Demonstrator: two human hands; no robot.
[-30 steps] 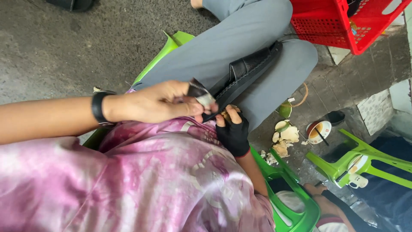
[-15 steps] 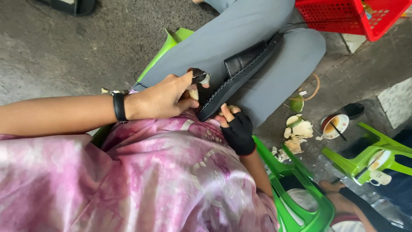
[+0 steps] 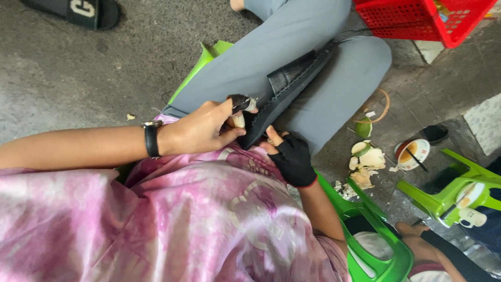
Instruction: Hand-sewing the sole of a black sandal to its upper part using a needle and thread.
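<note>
A black slip-on shoe [image 3: 292,78] lies sole-edge up across my grey trouser leg [image 3: 271,57]. My left hand [image 3: 201,130], with a black band on the wrist, pinches a small dark tool with a pale tip [image 3: 241,104] against the shoe's near end. My right hand [image 3: 292,159] wears a black fingerless glove and grips that same end from below, thumb up against the sole. My pink tie-dyed shirt [image 3: 198,219] fills the lower left and hides my lap.
I sit on a green plastic chair [image 3: 376,245]; another green chair [image 3: 449,193] stands at the right. A red basket [image 3: 417,21] is at top right, a black slipper [image 3: 78,10] at top left. Husk scraps [image 3: 368,162] and a small bowl [image 3: 412,154] lie on the ground. Another person's hand [image 3: 417,235] shows at bottom right.
Both hands stay at the shoe's near end. My left hand has turned a little, so the tool's tip now shows against the sole. The view has drifted slightly.
</note>
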